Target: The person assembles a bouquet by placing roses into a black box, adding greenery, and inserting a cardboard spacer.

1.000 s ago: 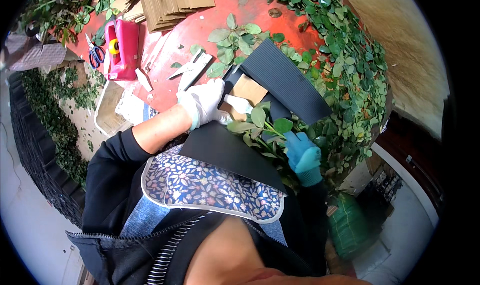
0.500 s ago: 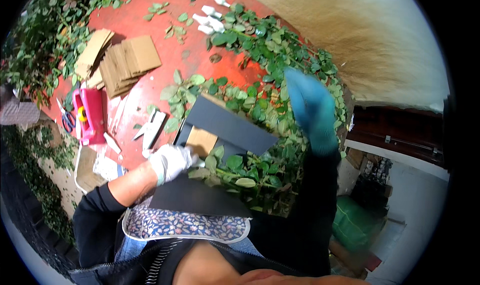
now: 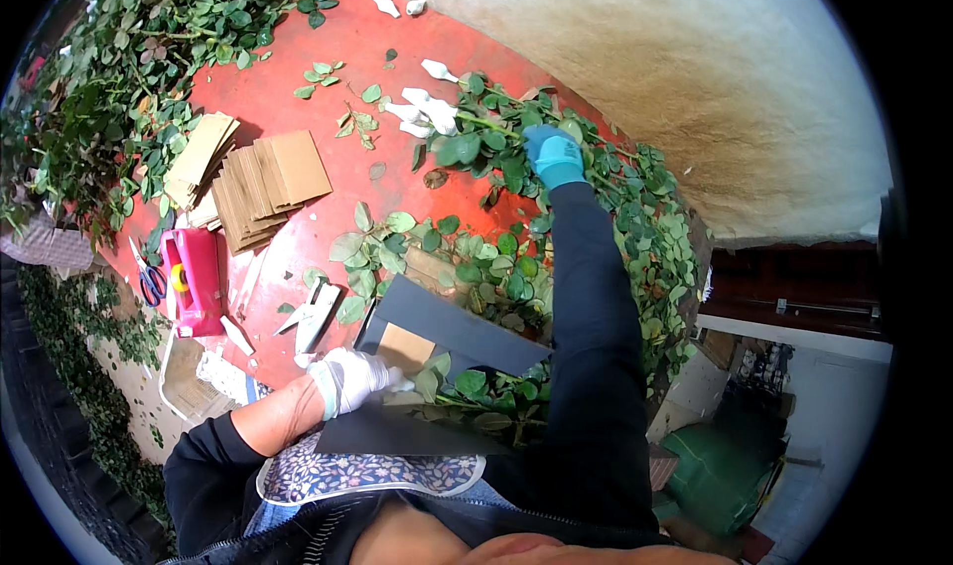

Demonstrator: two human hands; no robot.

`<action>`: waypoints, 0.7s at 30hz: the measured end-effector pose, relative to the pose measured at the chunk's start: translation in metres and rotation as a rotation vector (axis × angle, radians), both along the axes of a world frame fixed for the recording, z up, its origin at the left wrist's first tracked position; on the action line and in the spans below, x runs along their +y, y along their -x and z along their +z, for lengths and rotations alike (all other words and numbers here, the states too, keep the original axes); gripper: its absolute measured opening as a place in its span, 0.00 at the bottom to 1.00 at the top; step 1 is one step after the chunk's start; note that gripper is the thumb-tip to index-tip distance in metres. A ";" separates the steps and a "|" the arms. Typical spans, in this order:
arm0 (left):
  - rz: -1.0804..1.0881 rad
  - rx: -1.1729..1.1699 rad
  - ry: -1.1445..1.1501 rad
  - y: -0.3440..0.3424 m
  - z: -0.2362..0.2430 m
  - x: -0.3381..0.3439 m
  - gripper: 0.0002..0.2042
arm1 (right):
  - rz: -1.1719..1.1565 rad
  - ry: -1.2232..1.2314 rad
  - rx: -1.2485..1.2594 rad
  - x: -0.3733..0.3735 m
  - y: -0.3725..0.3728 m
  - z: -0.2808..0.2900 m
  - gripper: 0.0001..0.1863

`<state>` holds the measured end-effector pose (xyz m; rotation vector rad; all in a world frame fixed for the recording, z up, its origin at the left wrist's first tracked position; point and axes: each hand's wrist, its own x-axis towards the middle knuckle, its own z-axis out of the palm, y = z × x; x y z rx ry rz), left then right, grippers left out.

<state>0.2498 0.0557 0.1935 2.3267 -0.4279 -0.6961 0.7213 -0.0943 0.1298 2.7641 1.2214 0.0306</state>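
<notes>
Wearing a blue glove with a pale marking too small to read, the right hand (image 3: 553,156) was at the far side of the red table (image 3: 338,34), fingers bent over a leafy stem (image 3: 486,122); I could not tell whether they gripped it. The stem ran left toward a group of five white bud-shaped pieces (image 3: 437,116), and two others lay farther off. White-gloved, the left hand (image 3: 349,380) was at the left end of a folded black sheet (image 3: 467,332), one white tip (image 3: 400,379) showing past its fingers; its hold was hidden. One brown cardboard piece (image 3: 405,349) lay within the sheet. To the left were two cardboard stacks (image 3: 263,188), one pink tape dispenser (image 3: 204,302), one pair of scissors (image 3: 151,285) and one pale hinged tool (image 3: 316,317).
</notes>
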 end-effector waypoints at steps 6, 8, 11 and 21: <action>0.010 -0.073 -0.048 0.006 -0.002 -0.003 0.19 | -0.028 -0.607 -0.073 -0.057 0.038 0.120 0.16; 0.050 -0.114 0.000 0.011 -0.005 -0.003 0.20 | 0.060 -0.589 -0.280 -0.074 0.076 0.166 0.19; 0.083 0.065 -0.098 0.002 0.027 -0.001 0.15 | 0.249 -0.672 -0.487 -0.069 0.156 0.224 0.20; 0.075 -0.173 -0.006 0.009 -0.019 -0.005 0.15 | -0.102 -0.192 -0.149 -0.210 0.128 0.152 0.18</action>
